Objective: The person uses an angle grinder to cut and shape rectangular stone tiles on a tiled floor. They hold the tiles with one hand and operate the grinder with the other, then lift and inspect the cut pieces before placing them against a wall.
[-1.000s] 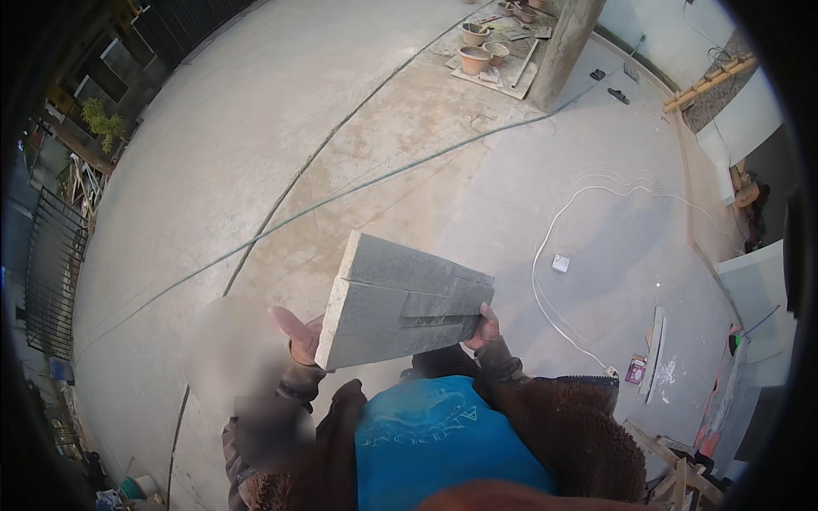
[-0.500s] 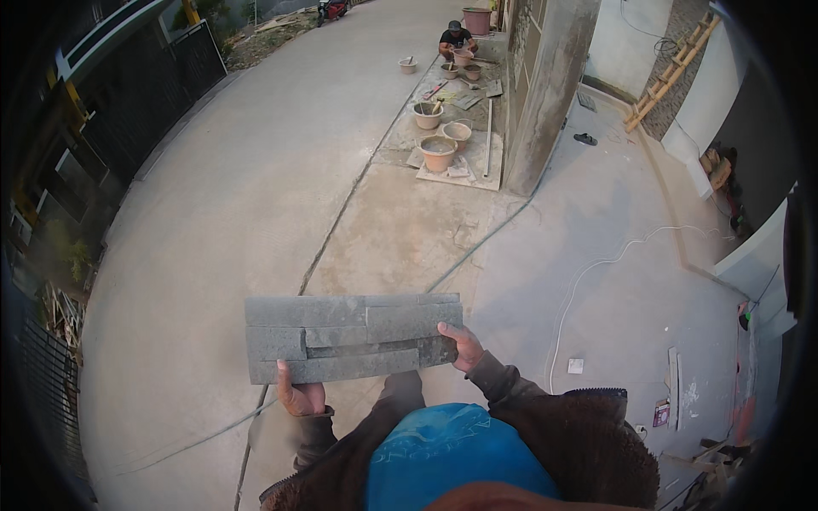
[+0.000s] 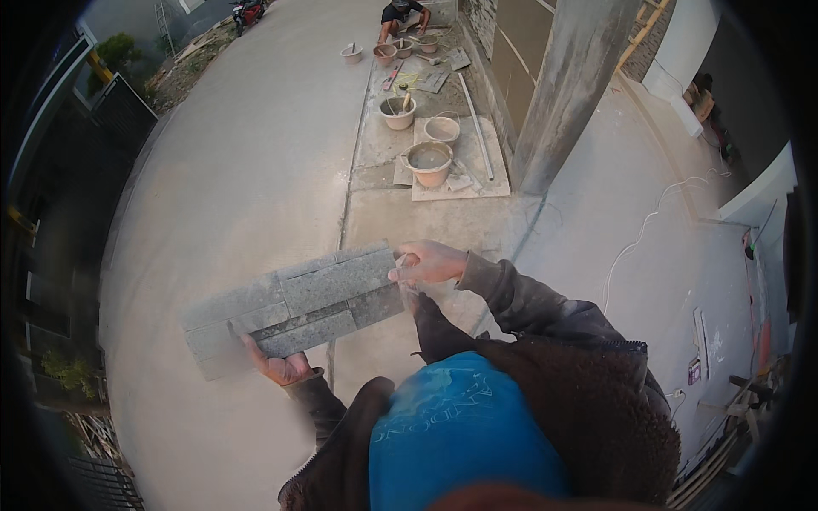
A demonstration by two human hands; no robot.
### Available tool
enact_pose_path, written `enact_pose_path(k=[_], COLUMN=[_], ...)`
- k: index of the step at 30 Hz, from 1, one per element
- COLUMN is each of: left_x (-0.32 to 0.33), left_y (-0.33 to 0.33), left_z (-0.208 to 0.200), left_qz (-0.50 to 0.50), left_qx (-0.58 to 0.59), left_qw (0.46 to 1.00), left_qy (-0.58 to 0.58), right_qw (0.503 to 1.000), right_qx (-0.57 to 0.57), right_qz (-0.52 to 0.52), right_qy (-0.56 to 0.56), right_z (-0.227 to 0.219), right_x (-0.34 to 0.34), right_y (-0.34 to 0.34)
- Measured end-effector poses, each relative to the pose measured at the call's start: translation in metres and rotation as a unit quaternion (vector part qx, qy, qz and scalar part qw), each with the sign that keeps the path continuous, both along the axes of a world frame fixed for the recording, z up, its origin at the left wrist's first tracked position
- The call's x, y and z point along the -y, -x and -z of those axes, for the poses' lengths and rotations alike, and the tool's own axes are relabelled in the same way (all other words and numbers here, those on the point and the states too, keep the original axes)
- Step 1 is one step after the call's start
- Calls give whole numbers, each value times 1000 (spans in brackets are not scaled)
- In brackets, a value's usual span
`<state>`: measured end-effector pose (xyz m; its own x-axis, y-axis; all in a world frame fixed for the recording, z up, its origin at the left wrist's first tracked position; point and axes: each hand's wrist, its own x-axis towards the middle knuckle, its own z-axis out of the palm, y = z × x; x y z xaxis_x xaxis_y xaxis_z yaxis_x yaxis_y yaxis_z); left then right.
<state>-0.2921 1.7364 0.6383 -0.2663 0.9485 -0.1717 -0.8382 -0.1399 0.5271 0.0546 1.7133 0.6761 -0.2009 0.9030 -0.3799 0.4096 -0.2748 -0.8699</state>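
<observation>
Two hands are closed on one long grey stone panel, which is held out level in front of the body, above the concrete floor. The left hand is cupped under the lower left corner, and the right hand is clamped on the upper right end, thumb and fingers wrapped over the edge. The panel is made of several stacked stone strips, stepped at both ends, and is touching nothing but the hands. By the look of things, it is only being carried: it has not been set down or fixed anywhere, so any laying is judged to be left to do.

Farther off, beside a grey pillar, three round buckets are seen on a flat board. The nearest bucket is filled with what looks like grey mortar; the next appears to be nearly empty, and the third has a tool handle standing in it. A white cable is trailed across the floor on the right. Farthest away, a crouched person is seen among smaller tubs, whose contents cannot be made out.
</observation>
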Motion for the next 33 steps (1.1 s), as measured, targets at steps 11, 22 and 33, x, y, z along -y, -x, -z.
enact_pose_path(k=[11,22,33], left_x=[-165,-640,-1011], left_y=[-1,-45,-218], left_z=[83,227,128], left_qz=[-5,15,127], left_qx=[-118,-124,-34], left_qw=[989,989,989], left_qy=[84,78,-64], right_qw=[764,844,911], right_qx=[460,352,52], right_qz=[-286,-62,348], right_qy=[-350,-401,-215], right_z=[-229,-118,163], right_x=[-365,-801,-941], right_y=[58,-5,-268])
